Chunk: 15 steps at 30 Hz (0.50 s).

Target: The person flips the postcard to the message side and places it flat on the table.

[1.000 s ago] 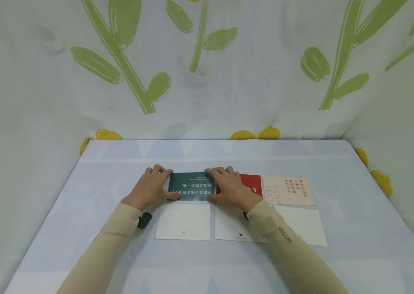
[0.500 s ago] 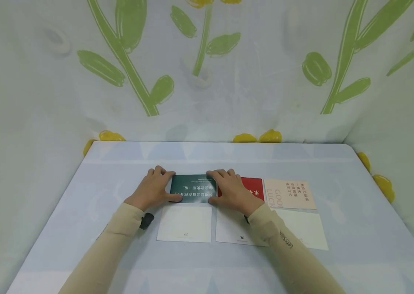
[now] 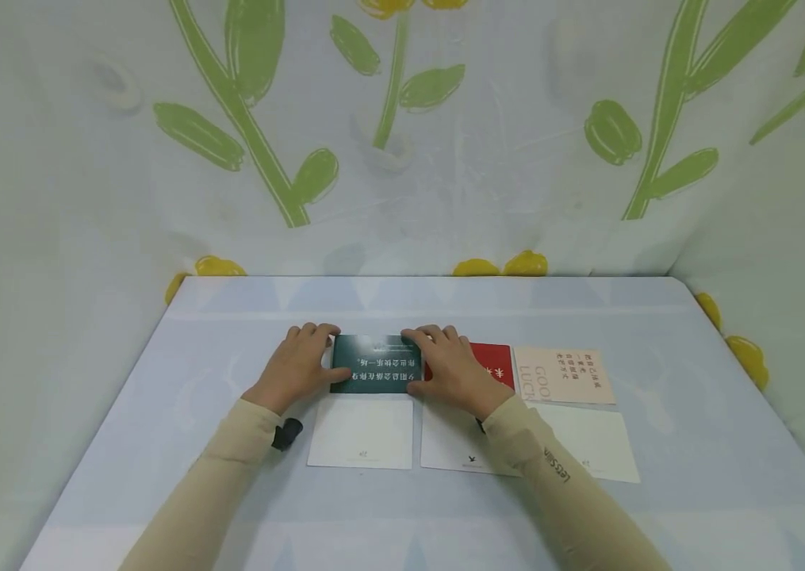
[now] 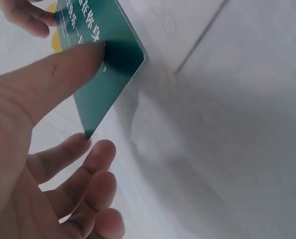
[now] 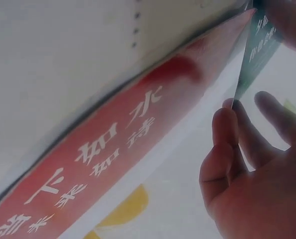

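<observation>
A dark green card (image 3: 377, 365) with white printed characters lies between my two hands in the head view. My left hand (image 3: 293, 366) holds its left end, thumb on the near side and a finger at the far corner. In the left wrist view, that thumb (image 4: 78, 62) lies across the card's face, and the card looks slightly raised above the tabletop. With thumb and fingers, my right hand (image 3: 455, 366) grips the right end. Under and beside this hand is a red card (image 3: 491, 361), partly hidden by it; its white characters show in the right wrist view.
Right of the red card lies a pale pink card (image 3: 566, 375) marked GOOD LUCK. Nearer the front are a white card (image 3: 361, 434), a second white card (image 3: 448, 448) and a third white card (image 3: 591, 440) partly behind my right sleeve. A floral curtain (image 3: 488, 182) stands behind the table.
The green card's far edge has risen slightly from the table, and its printing sits a little differently. Both hands keep their places; the whole view has shifted slightly.
</observation>
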Each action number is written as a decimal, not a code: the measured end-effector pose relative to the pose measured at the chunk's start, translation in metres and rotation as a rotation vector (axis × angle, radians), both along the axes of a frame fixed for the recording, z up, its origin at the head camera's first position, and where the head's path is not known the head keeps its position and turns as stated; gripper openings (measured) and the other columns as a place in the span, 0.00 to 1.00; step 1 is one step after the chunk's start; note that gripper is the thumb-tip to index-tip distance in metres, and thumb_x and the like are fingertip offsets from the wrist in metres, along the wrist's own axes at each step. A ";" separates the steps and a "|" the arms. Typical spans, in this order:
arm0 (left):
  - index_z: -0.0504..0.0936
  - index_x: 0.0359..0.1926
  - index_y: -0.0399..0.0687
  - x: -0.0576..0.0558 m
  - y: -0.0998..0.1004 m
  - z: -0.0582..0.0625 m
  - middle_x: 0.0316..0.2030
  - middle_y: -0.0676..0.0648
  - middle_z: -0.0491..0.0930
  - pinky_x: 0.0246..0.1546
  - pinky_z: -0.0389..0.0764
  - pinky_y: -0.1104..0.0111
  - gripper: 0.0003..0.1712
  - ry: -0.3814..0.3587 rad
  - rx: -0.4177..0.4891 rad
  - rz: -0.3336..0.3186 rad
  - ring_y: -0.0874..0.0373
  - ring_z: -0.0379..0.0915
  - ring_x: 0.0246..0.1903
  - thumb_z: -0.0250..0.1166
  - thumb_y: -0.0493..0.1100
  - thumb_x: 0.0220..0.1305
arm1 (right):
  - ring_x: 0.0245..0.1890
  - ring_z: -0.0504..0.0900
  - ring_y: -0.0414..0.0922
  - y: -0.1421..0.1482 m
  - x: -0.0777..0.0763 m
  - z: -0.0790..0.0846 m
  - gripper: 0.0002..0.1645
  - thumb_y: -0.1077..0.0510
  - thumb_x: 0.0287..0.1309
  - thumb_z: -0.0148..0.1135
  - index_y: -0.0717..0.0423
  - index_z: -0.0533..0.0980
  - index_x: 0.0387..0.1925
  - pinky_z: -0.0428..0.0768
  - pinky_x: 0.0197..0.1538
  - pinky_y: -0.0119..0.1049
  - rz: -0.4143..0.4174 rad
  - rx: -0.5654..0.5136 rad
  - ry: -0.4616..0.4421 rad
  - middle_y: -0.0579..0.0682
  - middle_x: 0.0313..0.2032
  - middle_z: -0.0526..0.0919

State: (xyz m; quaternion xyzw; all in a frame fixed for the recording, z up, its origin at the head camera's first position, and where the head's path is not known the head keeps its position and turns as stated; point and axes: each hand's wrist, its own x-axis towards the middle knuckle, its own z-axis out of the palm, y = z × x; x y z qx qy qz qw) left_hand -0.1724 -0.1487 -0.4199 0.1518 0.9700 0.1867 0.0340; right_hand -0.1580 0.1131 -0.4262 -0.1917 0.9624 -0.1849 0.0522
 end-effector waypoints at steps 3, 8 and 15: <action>0.73 0.64 0.39 0.002 0.001 0.001 0.47 0.43 0.81 0.49 0.75 0.53 0.39 -0.002 0.042 0.026 0.45 0.70 0.47 0.77 0.51 0.57 | 0.64 0.65 0.51 0.001 0.000 0.001 0.54 0.47 0.49 0.80 0.44 0.63 0.75 0.67 0.67 0.53 0.005 0.012 0.010 0.51 0.67 0.69; 0.71 0.66 0.41 0.004 0.004 0.004 0.44 0.45 0.82 0.43 0.77 0.56 0.39 -0.010 0.077 0.062 0.48 0.73 0.43 0.77 0.48 0.58 | 0.63 0.67 0.53 0.004 -0.003 0.006 0.51 0.49 0.52 0.79 0.47 0.64 0.74 0.69 0.65 0.52 0.012 0.016 0.041 0.52 0.66 0.71; 0.69 0.69 0.44 0.007 0.004 0.004 0.45 0.46 0.83 0.41 0.77 0.56 0.42 0.004 0.084 0.084 0.50 0.73 0.41 0.78 0.48 0.57 | 0.57 0.75 0.50 0.015 -0.004 0.011 0.47 0.50 0.56 0.77 0.49 0.65 0.73 0.76 0.61 0.47 -0.077 -0.111 -0.043 0.51 0.57 0.79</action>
